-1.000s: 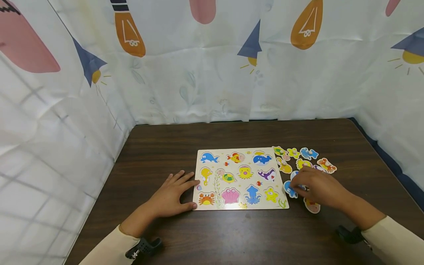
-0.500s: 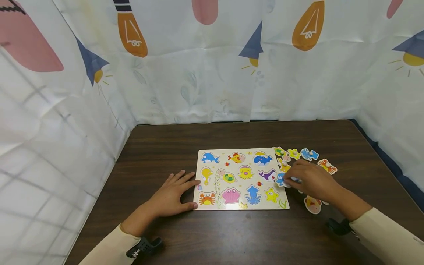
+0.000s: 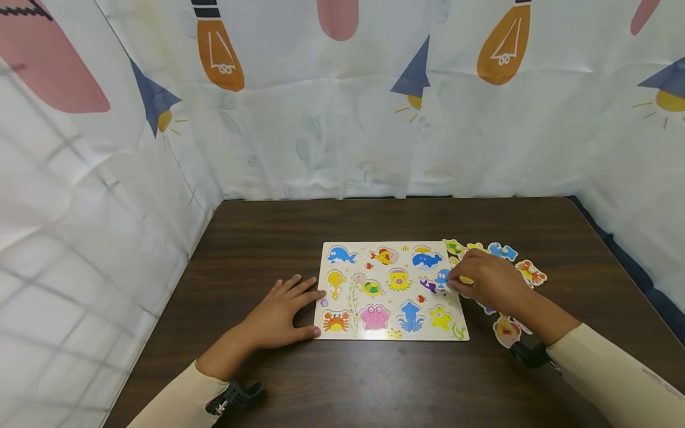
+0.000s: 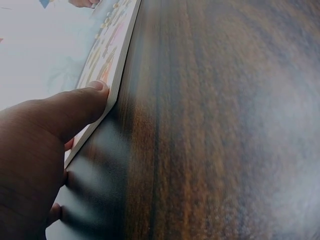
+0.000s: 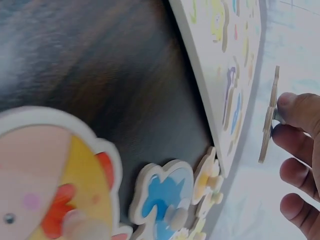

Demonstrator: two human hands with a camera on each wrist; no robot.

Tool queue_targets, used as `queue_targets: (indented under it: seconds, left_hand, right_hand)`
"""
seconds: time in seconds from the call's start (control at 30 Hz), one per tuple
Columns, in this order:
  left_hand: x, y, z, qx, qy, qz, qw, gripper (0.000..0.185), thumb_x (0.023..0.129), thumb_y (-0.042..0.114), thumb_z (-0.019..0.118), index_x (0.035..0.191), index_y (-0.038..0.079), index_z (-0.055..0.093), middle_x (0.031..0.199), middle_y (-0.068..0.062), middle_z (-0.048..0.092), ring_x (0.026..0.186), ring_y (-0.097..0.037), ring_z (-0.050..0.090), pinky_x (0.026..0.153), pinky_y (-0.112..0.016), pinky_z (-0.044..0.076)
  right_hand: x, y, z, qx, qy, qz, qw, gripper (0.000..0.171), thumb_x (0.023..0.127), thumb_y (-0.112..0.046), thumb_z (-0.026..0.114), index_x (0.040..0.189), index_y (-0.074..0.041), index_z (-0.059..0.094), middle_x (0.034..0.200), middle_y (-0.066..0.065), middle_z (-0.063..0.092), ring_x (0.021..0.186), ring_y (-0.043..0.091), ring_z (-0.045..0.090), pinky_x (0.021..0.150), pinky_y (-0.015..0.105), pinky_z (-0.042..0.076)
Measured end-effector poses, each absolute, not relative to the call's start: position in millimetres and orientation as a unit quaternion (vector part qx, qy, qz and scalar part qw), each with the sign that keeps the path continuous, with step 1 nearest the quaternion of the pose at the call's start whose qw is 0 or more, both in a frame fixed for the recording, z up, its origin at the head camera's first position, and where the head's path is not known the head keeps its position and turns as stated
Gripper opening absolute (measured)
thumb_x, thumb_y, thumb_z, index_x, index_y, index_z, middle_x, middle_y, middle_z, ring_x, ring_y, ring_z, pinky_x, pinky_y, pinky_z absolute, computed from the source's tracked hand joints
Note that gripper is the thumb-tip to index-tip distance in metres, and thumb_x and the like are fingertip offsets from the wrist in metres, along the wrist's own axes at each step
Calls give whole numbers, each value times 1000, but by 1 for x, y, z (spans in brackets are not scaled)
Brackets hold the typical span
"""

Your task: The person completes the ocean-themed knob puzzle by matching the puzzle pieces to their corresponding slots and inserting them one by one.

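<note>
A sea-animal puzzle board (image 3: pixel 392 291) lies flat on the dark wooden table (image 3: pixel 374 380). My left hand (image 3: pixel 280 315) rests flat on the table with straight fingers, its thumb against the board's left edge (image 4: pixel 117 82). My right hand (image 3: pixel 484 280) pinches a blue puzzle piece (image 3: pixel 442 277) by its knob and holds it just above the board's right side, near the purple whale picture. In the right wrist view the piece (image 5: pixel 269 117) is seen edge-on, lifted off the board (image 5: pixel 220 75).
Several loose animal pieces (image 3: pixel 527 272) lie on the table right of the board, with a fish piece (image 3: pixel 505 331) nearest me and a blue one (image 5: pixel 165 197) under my wrist. Patterned cloth walls (image 3: pixel 321 119) enclose the table on three sides.
My right hand has lifted the blue piece from the loose pile and carried it left and away from me, over the board's right side. The left hand has not moved.
</note>
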State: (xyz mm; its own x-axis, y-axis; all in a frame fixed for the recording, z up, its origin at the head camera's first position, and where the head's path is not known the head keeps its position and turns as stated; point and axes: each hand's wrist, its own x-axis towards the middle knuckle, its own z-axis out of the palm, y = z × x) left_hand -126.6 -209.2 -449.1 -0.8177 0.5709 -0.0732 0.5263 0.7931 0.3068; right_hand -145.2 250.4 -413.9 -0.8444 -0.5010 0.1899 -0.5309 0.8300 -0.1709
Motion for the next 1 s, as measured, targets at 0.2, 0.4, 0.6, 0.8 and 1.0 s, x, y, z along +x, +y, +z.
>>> queue_targets:
  seconds: [0.2,0.4,0.6,0.8,1.0]
  left_hand:
    - [-126,-209,-449,288,944,135,83,79,87,67,68,154,32,48,165,-2,34,153,-37,21,119,-66,13]
    - [-126,-209,-449,285,944,140,85,79,87,66,69,155,31,48,165,-2,33,153,-37,21,119,-66,12]
    - [-126,-209,-451,287,944,139,83,78,87,66,69,155,32,48,165,-2,32,153,-37,20,119,-65,12]
    - [-126,-210,-452,287,944,137,82,78,88,68,67,154,32,48,165,-1,32,154,-36,20,119,-65,12]
    - [-126,-210,-452,287,945,135,81,78,88,68,67,154,33,48,165,-1,33,153,-36,20,119,-65,12]
  right_hand:
    - [-153,243,-412,297,-944,111,95,13,84,-25,87,96,-24,83,86,-16,70,87,12,57,59,28,48]
    - [-161,235,-413,307,-939,113,108,14,84,-23,88,97,-22,83,87,-13,72,85,12,58,57,25,47]
    - [-166,228,-412,295,-943,116,98,14,85,-25,87,98,-20,84,89,-11,73,87,13,59,58,26,49]
    - [-173,220,-412,276,-950,113,90,16,85,-27,87,99,-21,83,92,-11,73,90,13,60,63,31,52]
    - [-179,212,-413,272,-952,119,81,16,87,-29,85,101,-22,83,94,-10,73,92,14,59,64,32,52]
